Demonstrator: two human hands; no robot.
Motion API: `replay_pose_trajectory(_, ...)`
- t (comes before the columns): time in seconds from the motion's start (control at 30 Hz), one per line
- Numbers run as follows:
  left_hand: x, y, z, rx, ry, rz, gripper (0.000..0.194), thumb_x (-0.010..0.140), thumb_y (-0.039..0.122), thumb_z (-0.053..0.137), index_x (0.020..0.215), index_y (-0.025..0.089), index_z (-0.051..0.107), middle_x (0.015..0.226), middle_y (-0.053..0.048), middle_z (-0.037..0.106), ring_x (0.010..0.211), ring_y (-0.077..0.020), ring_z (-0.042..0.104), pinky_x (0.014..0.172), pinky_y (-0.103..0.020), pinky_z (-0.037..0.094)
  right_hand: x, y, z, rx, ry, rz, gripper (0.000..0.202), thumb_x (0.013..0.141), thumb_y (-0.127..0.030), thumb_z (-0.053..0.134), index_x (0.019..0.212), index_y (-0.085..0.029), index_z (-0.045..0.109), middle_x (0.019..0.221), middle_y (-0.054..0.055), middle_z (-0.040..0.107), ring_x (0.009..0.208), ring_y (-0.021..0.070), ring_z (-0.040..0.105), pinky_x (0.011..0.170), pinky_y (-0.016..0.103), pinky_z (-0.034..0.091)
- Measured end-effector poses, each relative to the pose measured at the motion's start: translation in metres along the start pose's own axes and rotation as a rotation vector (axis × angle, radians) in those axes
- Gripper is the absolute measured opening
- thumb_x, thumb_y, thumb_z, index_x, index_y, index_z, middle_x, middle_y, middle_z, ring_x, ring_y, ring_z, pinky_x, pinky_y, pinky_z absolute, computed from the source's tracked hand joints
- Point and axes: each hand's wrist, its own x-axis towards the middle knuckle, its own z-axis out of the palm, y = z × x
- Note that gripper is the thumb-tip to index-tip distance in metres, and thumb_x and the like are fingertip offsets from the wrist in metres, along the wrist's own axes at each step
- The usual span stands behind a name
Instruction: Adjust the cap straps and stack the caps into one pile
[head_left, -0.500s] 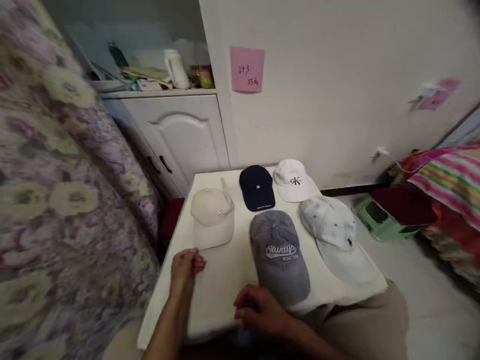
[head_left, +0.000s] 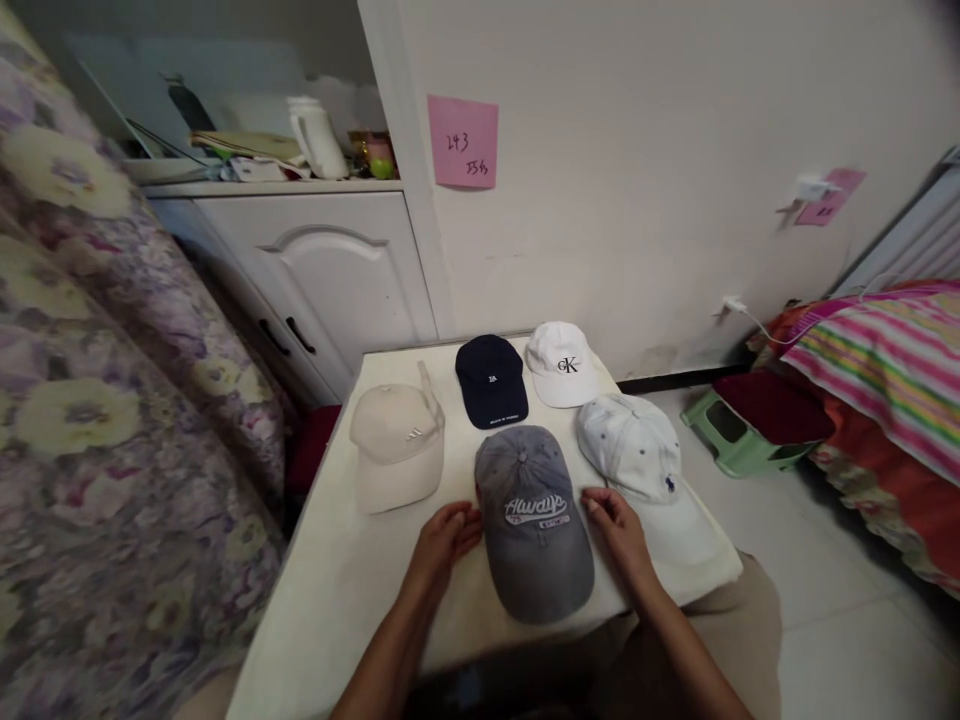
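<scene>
item — grey cap [head_left: 534, 560], at the near middle of the surface [head_left: 360, 575], brim toward the near edge, lettered front facing up.

step in hand, as i judge it from here: squaring up or taking hold of that cap, one hand to each side.

left grip [head_left: 444, 538]: at the cap's left side, fingers loosely bent, tips right by the cloth; left forearm [head_left: 391, 640] slants up from the near edge.

right grip [head_left: 619, 528]: at the cap's right side, between it and the pale blue cap [head_left: 634, 450], thumb and forefinger pointing inward; right forearm [head_left: 686, 640] slants in to match.

state of both: fingers curled, not flat — whether either pinches the cap, or only rests beside it, i cannot tell.

next move, in my view: calls for even contact from both sides, without nudging the pale blue cap.

also listed: beige cap [head_left: 396, 455], left; navy cap [head_left: 491, 380] and white cap [head_left: 562, 362], along the far side, all brims forward.
</scene>
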Motion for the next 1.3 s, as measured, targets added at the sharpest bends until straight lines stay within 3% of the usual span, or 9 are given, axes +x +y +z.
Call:
replay_pose_trajectory(0.27,0.019,-0.007,0.023,-0.07,-0.036,-0.077,0.017,0.081,0.02,0.072,0.095,0.012,0.067,0.079,-0.008,0.076,0.059,-0.0186,0.071,0.055,-0.027,0.055,0.026,0.016,0.016,0.181,-0.127,0.119,0.038,0.061,-0.049,0.083,0.078,-0.017,0.073,0.069,0.003,0.07,0.062,0.0196,0.06,0.062,0.031,0.046)
replay_pose_trajectory(0.4,0.022,-0.001,0.029,-0.167,-0.034,-0.126,0.008,0.089,0.016,0.061,0.093,0.012,0.067,0.075,-0.007,0.077,0.059,-0.0172,0.071,0.058,-0.026,0.057,0.03,0.011,0.03,0.344,-0.2,0.211,0.045,0.061,-0.054,0.084,0.085,-0.018,0.072,0.07,0.003,0.073,0.061,0.0204,0.065,0.062,0.032,0.05)
replay_pose_trajectory(0.57,0.014,0.013,0.035,-0.296,-0.052,-0.176,0.013,0.095,0.017,0.055,0.095,0.012,0.067,0.074,-0.007,0.078,0.07,-0.0195,0.075,0.07,-0.027,0.06,0.022,-0.011,0.035,0.488,-0.302,0.255,0.042,0.066,-0.053,0.083,0.088,-0.018,0.074,0.082,0.007,0.078,0.084,0.0276,0.073,0.078,0.038,0.054)
replay_pose_trajectory(0.73,-0.007,0.029,0.044,-0.363,-0.103,-0.168,0.021,0.096,0.02,0.055,0.108,0.008,0.067,0.089,-0.012,0.08,0.092,-0.0261,0.076,0.089,-0.036,0.059,0.011,-0.041,0.034,0.629,-0.456,0.272,0.031,0.076,-0.045,0.08,0.092,-0.019,0.075,0.093,0.008,0.079,0.093,0.0256,0.073,0.084,0.034,0.054)
replay_pose_trajectory(0.9,-0.028,0.073,0.051,-0.391,-0.21,0.052,0.033,0.083,0.015,0.067,0.116,0.013,0.069,0.1,-0.009,0.08,0.1,-0.0268,0.074,0.096,-0.035,0.055,0.007,-0.085,0.032,0.691,-0.595,0.17,0.046,0.072,-0.027,0.084,0.115,-0.02,0.069,0.104,0.006,0.077,0.088,0.0201,0.072,0.078,0.028,0.054)
replay_pose_trajectory(0.97,-0.037,0.092,0.053,-0.36,-0.309,0.176,0.037,0.076,0.017,0.073,0.113,0.015,0.07,0.102,-0.009,0.079,0.1,-0.028,0.073,0.093,-0.034,0.055,0.006,-0.099,0.031,0.713,-0.606,0.097,0.045,0.07,-0.026,0.084,0.112,-0.02,0.069,0.101,0.005,0.076,0.085,0.019,0.07,0.075,0.026,0.053)
replay_pose_trajectory(1.07,-0.048,0.104,0.054,-0.246,-0.343,0.245,0.035,0.07,0.026,0.081,0.101,0.013,0.072,0.096,-0.01,0.079,0.09,-0.028,0.073,0.08,-0.031,0.056,0.001,-0.107,0.029,0.725,-0.58,0.086,0.038,0.068,-0.031,0.085,0.101,-0.021,0.07,0.088,0.002,0.073,0.074,0.0175,0.067,0.068,0.026,0.052)
replay_pose_trajectory(1.17,-0.056,0.098,0.052,-0.119,-0.348,0.205,0.032,0.067,0.034,0.086,0.085,0.013,0.07,0.082,-0.008,0.076,0.07,-0.0206,0.068,0.062,-0.025,0.05,-0.006,-0.102,0.027,0.707,-0.509,0.122,0.034,0.066,-0.036,0.085,0.092,-0.023,0.067,0.078,0.0,0.068,0.064,0.0163,0.061,0.061,0.026,0.049)
replay_pose_trajectory(1.3,-0.066,0.086,0.044,-0.083,-0.364,0.161,0.03,0.067,0.035,0.086,0.077,0.014,0.067,0.067,-0.001,0.066,0.057,-0.012,0.056,0.056,-0.021,0.042,-0.016,-0.098,0.02,0.661,-0.474,0.159,0.03,0.062,-0.032,0.086,0.079,-0.021,0.063,0.067,-0.003,0.06,0.053,0.012,0.052,0.053,0.023,0.042)
